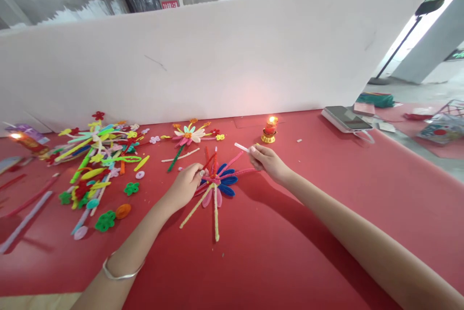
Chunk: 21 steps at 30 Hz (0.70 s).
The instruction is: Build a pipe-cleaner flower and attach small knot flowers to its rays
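Observation:
My left hand (186, 185) pinches the upper left side of a pipe-cleaner flower (228, 181) with blue and pink petals. Red and pink stems stick up and out from its centre, and two pale yellow stems point down toward me. My right hand (266, 161) is closed on a translucent white glue stick (241, 147), whose free end points left above the flower. Just behind that hand, a lit red candle (270, 128) burns in a gold holder. My fingers hide part of the flower's left side.
Finished pipe-cleaner flowers (189, 134) and a colourful heap of petals and stems (96, 157) lie to the left. Another lit candle (29, 143) stands far left. A white device (346, 119) with a dark screen lies at the back right, before a white board (217, 63).

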Each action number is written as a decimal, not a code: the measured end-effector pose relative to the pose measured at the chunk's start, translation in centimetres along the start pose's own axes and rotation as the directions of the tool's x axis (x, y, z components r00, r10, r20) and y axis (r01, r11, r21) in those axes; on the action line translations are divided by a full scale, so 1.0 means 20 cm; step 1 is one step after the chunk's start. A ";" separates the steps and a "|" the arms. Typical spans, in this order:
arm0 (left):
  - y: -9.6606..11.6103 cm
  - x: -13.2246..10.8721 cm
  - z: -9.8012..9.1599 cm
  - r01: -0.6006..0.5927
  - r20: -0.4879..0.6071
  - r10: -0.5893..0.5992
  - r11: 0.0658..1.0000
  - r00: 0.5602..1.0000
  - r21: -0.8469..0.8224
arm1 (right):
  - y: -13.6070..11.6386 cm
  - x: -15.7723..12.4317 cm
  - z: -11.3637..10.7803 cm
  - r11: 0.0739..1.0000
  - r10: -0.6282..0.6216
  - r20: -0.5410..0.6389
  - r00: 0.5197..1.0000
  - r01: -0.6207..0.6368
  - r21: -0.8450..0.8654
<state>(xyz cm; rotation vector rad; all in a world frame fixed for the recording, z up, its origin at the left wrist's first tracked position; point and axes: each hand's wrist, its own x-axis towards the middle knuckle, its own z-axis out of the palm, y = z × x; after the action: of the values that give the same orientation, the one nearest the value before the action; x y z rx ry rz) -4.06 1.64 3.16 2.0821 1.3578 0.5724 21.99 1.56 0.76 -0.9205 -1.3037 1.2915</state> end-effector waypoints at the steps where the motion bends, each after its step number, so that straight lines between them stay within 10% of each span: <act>1: 0.00 0.00 0.01 0.001 -0.001 -0.001 0.999 1.000 -0.044 | -0.01 -0.01 0.02 1.000 -0.005 0.007 1.000 0.005 -0.012; 9: 0.04 -0.02 0.02 0.147 0.173 -0.075 0.882 0.982 -0.448 | -0.05 -0.06 0.12 0.998 0.005 0.211 0.978 0.007 -0.057; 21: 0.09 -0.05 0.06 0.114 0.147 -0.071 0.945 0.987 -0.306 | -0.06 -0.11 0.17 0.858 -0.070 0.089 0.994 0.105 -0.503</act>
<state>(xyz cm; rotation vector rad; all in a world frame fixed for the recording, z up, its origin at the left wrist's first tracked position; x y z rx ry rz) -2.37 -0.08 3.47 1.7580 1.1950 0.5579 19.26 -1.33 2.03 -1.1685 -1.7662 0.9219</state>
